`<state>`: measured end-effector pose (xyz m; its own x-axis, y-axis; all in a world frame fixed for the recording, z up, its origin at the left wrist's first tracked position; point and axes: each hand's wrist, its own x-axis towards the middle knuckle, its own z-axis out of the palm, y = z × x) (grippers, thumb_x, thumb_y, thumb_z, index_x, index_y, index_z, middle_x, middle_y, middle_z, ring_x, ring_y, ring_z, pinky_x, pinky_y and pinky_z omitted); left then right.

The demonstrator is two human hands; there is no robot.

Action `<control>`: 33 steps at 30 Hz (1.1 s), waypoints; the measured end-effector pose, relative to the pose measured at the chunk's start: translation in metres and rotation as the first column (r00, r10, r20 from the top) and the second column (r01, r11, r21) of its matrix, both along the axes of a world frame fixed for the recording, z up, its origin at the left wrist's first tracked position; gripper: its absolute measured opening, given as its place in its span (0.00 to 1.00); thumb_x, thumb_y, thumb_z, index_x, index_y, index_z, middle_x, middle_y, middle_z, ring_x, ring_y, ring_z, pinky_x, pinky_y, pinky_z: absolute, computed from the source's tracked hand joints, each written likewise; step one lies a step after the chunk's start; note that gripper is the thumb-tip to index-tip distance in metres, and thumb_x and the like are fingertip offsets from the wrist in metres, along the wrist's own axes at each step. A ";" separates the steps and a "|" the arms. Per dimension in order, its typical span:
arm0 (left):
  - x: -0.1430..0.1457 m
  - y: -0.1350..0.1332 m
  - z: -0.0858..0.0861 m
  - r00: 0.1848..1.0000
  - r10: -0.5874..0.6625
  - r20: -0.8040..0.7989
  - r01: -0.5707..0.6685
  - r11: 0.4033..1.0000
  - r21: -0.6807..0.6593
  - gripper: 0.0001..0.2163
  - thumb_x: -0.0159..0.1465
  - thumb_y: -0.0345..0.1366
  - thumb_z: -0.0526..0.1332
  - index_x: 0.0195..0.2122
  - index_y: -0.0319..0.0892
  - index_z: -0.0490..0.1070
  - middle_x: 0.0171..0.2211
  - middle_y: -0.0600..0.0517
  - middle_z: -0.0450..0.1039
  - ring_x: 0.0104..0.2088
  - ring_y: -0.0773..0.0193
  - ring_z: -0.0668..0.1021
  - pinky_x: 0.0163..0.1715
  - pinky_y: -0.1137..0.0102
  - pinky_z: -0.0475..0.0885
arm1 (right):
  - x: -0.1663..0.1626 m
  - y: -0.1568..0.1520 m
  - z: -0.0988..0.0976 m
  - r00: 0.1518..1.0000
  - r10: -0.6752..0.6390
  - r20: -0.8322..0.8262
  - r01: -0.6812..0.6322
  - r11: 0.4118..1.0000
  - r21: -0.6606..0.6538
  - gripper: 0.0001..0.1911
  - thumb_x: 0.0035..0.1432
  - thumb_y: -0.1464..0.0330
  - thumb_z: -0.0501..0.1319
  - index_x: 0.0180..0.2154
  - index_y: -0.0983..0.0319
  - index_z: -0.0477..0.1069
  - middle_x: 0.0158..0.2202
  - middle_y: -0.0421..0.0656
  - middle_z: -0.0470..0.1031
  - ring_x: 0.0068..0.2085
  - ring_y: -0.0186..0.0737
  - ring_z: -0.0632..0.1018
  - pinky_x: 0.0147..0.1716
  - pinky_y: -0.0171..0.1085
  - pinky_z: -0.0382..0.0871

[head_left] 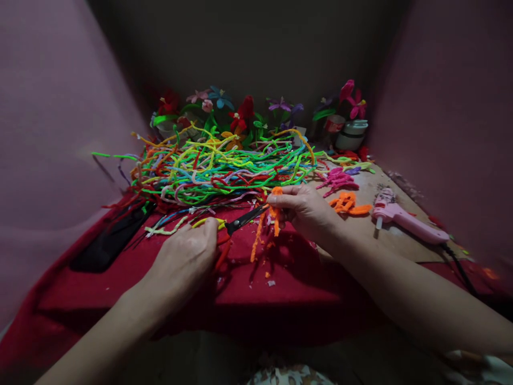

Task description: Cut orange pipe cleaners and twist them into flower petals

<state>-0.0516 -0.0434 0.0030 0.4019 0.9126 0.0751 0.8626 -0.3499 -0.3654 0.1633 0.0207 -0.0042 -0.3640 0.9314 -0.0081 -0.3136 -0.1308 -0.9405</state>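
Observation:
My left hand (188,248) is closed round the yellow and red handles of a pair of scissors (245,217). The dark blades point up and to the right, their tips at an orange pipe cleaner piece (276,214). Pinched between the thumb and fingers of my right hand (300,207), that orange piece has strands hanging down above the red cloth. Whether the blades are closed on a strand cannot be made out. Small orange scraps (267,275) lie on the cloth below.
A big heap of coloured pipe cleaners (224,166) lies behind my hands. On a board (364,184) at right are pink pieces (339,180), orange pieces (348,204) and a pink glue gun (409,219). A black flat object (104,243) lies left. Pipe cleaner flowers (242,115) stand behind.

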 end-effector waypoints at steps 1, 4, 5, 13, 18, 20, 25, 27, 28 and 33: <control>0.000 -0.001 0.000 1.000 0.005 0.005 -0.005 1.000 -0.004 0.06 0.59 0.26 0.46 0.31 0.40 0.61 0.23 0.48 0.68 0.23 0.58 0.72 0.22 0.68 0.60 | 0.000 0.000 0.000 1.000 0.004 0.004 -0.004 1.000 -0.014 0.08 0.42 0.70 0.65 0.19 0.64 0.67 0.16 0.35 0.65 0.16 0.26 0.64 0.16 0.29 0.57; -0.001 -0.002 -0.001 1.000 0.028 0.012 -0.027 0.999 -0.037 0.06 0.59 0.27 0.46 0.31 0.40 0.61 0.22 0.49 0.68 0.23 0.58 0.72 0.21 0.68 0.59 | 0.000 0.000 0.001 1.000 0.018 -0.003 -0.018 0.999 -0.049 0.08 0.40 0.71 0.65 0.18 0.65 0.67 0.16 0.35 0.65 0.16 0.26 0.64 0.15 0.29 0.58; 0.000 -0.003 -0.002 0.999 0.031 0.015 -0.030 0.998 -0.050 0.06 0.59 0.27 0.46 0.32 0.39 0.61 0.22 0.49 0.68 0.22 0.58 0.72 0.21 0.68 0.59 | 0.000 0.001 0.000 1.000 0.020 -0.016 -0.021 0.998 -0.062 0.08 0.40 0.71 0.66 0.18 0.65 0.67 0.16 0.35 0.64 0.16 0.26 0.64 0.15 0.29 0.57; 0.005 0.000 -0.005 0.995 0.079 0.064 -0.069 0.987 -0.147 0.06 0.60 0.28 0.46 0.34 0.39 0.60 0.21 0.50 0.69 0.21 0.60 0.73 0.20 0.69 0.58 | -0.001 0.005 -0.004 0.995 0.069 -0.069 -0.079 0.985 -0.156 0.07 0.39 0.73 0.65 0.18 0.65 0.67 0.15 0.37 0.66 0.15 0.27 0.65 0.13 0.29 0.59; -0.003 0.006 -0.002 0.987 0.133 0.094 -0.116 0.979 -0.166 0.07 0.61 0.31 0.44 0.36 0.39 0.59 0.23 0.48 0.71 0.24 0.59 0.74 0.21 0.70 0.57 | 0.001 0.003 -0.003 1.000 0.028 -0.012 -0.029 0.997 -0.078 0.08 0.41 0.71 0.65 0.18 0.64 0.66 0.14 0.36 0.64 0.15 0.27 0.63 0.14 0.29 0.58; -0.009 0.011 0.002 0.982 0.184 0.041 -0.176 0.974 -0.140 0.08 0.62 0.34 0.45 0.38 0.39 0.59 0.25 0.46 0.72 0.24 0.56 0.75 0.20 0.69 0.55 | 0.002 0.000 0.001 0.997 -0.041 0.070 0.036 0.997 0.071 0.09 0.43 0.70 0.64 0.18 0.64 0.66 0.15 0.35 0.64 0.17 0.27 0.63 0.16 0.30 0.58; -0.023 0.027 0.002 0.976 0.208 0.062 -0.193 0.963 -0.186 0.11 0.62 0.37 0.45 0.35 0.40 0.63 0.30 0.44 0.73 0.27 0.56 0.76 0.22 0.70 0.58 | 0.002 -0.008 0.007 0.983 -0.156 0.101 0.113 0.933 0.341 0.06 0.49 0.67 0.63 0.25 0.63 0.71 0.21 0.37 0.68 0.22 0.29 0.67 0.23 0.31 0.62; -0.025 0.032 0.001 0.976 0.184 0.119 -0.159 0.967 -0.198 0.12 0.61 0.40 0.47 0.33 0.40 0.65 0.31 0.44 0.72 0.28 0.57 0.75 0.23 0.70 0.60 | 0.001 -0.006 0.006 0.990 -0.137 0.034 0.122 0.950 0.286 0.06 0.49 0.67 0.63 0.25 0.64 0.71 0.20 0.37 0.68 0.21 0.29 0.67 0.21 0.32 0.62; -0.024 0.033 0.000 0.971 0.171 0.166 -0.141 0.974 -0.177 0.12 0.61 0.41 0.48 0.33 0.39 0.66 0.32 0.44 0.72 0.29 0.57 0.75 0.24 0.70 0.61 | 0.001 -0.005 0.005 0.991 -0.133 0.001 0.129 0.962 0.241 0.06 0.48 0.67 0.63 0.24 0.64 0.71 0.20 0.37 0.67 0.20 0.29 0.67 0.20 0.31 0.62; 0.001 0.029 0.012 0.704 0.136 0.697 0.058 0.967 -0.247 0.15 0.60 0.44 0.51 0.37 0.41 0.71 0.32 0.50 0.72 0.32 0.64 0.73 0.31 0.73 0.65 | -0.001 -0.001 0.000 0.993 -0.073 -0.096 0.080 0.993 0.081 0.06 0.44 0.69 0.65 0.23 0.64 0.70 0.20 0.37 0.67 0.19 0.28 0.67 0.19 0.30 0.63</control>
